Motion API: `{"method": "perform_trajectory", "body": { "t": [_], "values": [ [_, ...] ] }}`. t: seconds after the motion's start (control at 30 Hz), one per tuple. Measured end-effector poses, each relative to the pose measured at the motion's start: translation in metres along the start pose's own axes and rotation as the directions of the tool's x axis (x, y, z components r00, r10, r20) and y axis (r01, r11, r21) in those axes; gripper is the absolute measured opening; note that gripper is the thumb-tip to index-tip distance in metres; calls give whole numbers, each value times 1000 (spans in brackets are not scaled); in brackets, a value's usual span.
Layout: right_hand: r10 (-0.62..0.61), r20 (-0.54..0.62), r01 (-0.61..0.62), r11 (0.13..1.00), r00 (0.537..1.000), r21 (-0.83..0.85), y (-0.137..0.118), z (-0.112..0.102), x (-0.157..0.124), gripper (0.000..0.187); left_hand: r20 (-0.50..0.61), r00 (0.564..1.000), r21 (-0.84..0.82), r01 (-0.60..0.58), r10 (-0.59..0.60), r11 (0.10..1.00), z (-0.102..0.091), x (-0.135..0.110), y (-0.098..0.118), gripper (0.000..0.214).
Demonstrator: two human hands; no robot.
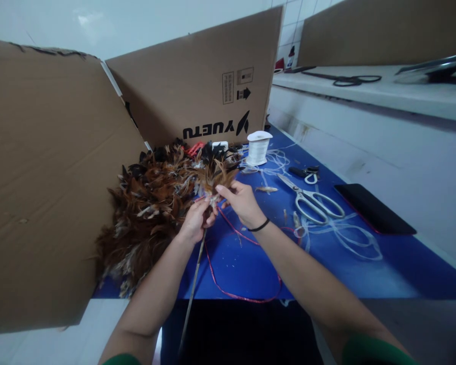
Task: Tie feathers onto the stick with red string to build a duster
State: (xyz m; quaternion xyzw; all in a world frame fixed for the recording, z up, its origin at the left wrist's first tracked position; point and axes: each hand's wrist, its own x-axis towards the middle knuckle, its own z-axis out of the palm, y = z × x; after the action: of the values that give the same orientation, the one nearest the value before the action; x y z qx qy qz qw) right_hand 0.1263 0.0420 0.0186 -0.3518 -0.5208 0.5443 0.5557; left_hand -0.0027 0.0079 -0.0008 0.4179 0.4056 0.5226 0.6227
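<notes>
My left hand point(196, 219) is closed round the top of a thin stick point(193, 284), just below a tuft of brown and black feathers point(215, 175). The stick slants down past the table edge toward my lap. My right hand point(243, 202) pinches the base of the feather tuft between thumb and fingers. A red string point(228, 294) runs from near the hands and loops over the blue table. To the left lies a large heap of brown feathers point(148, 197), close beside my left hand.
Silver scissors point(315, 203), a black phone point(374, 208), black-handled snips point(306, 173) and clear ribbon point(353, 241) lie right on the blue table point(251, 274). A white spool point(257, 149) stands behind. Cardboard panels point(41, 177) wall the left and back. Black scissors point(349, 80) rest on a ledge.
</notes>
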Motion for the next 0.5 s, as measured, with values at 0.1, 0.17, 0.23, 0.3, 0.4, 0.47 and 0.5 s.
{"method": "perform_trajectory", "body": {
  "t": [0.1, 0.17, 0.23, 0.3, 0.4, 0.47, 0.5],
  "values": [
    [-54, 0, 54, 995, 999, -83, 3, 3, -1, 24, -8, 1000, 25, -11, 11, 1000, 1, 0, -1, 41],
    [-72, 6, 73, 991, 997, -116, 6, 4, -1, 22, -21, 1000, 35, -19, 20, 999, 2, -1, -1, 44],
    [-80, 11, 80, 987, 997, -136, 8, 5, 0, 21, -26, 999, 38, -25, 26, 999, 2, -1, 0, 45],
    [-84, 16, 86, 986, 996, -146, 9, 4, 0, 22, -26, 1000, 29, -14, 14, 999, 2, -1, 0, 43],
    [-80, 26, 83, 987, 996, -141, 9, 3, 2, 23, -15, 1000, -13, 23, -23, 1000, 0, 0, 0, 39],
    [-83, 24, 85, 989, 996, -123, 8, 2, 3, 26, 1, 999, -48, 40, -40, 998, -1, 0, 0, 35],
    [-87, 20, 88, 990, 996, -109, 7, 2, 3, 27, 11, 999, -62, 47, -46, 997, -2, 0, 1, 34]
  ]
}}
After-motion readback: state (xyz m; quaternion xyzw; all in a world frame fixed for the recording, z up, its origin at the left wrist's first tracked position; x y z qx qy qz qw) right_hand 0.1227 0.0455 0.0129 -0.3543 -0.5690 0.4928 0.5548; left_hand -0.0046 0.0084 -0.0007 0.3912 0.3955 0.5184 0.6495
